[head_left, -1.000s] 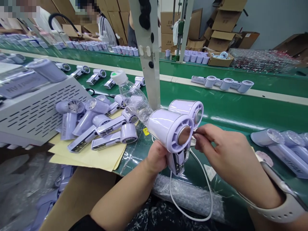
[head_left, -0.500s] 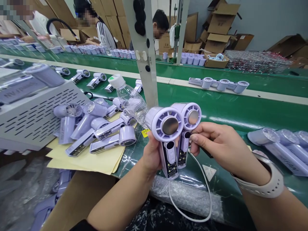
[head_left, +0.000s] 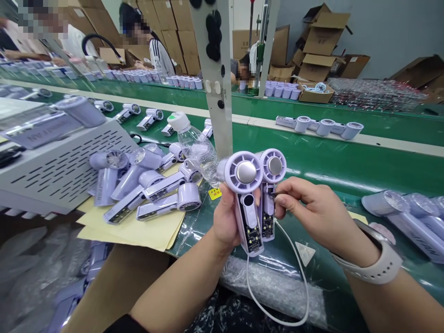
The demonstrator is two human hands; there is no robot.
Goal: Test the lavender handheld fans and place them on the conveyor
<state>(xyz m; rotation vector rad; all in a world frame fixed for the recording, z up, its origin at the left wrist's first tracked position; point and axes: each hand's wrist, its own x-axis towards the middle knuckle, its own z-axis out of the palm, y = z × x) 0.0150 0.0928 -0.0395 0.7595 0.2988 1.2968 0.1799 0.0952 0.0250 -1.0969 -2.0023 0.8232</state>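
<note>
Two lilac handheld fans stand side by side in front of me, their round metal discs facing me and circuit boards showing in the open handles. My left hand (head_left: pixel 227 215) is wrapped round the nearer fan (head_left: pixel 250 222) and appears to clasp the farther fan (head_left: pixel 268 226) along with it. My right hand (head_left: pixel 308 201) is closed in a pinch at the top of the farther fan's handle. Something small and dark shows at its fingertips, too hidden to name. From beside that fan a white cable (head_left: pixel 307 296) loops down over my lap.
More fans (head_left: pixel 166 185) lie piled on yellow paper (head_left: pixel 130 231) at the left, beside a slotted grey box (head_left: pixel 65 166). A plastic bottle (head_left: pixel 196 143) leans near a white post (head_left: pixel 222 115). Several fans (head_left: pixel 402 208) lie at right. People work beyond the green conveyor (head_left: pixel 312 157).
The fans have turned slightly, showing the discs and boards more squarely. My right fingers remain at the farther fan's handle. The whole view has shifted a little. A person at the back bends lower.
</note>
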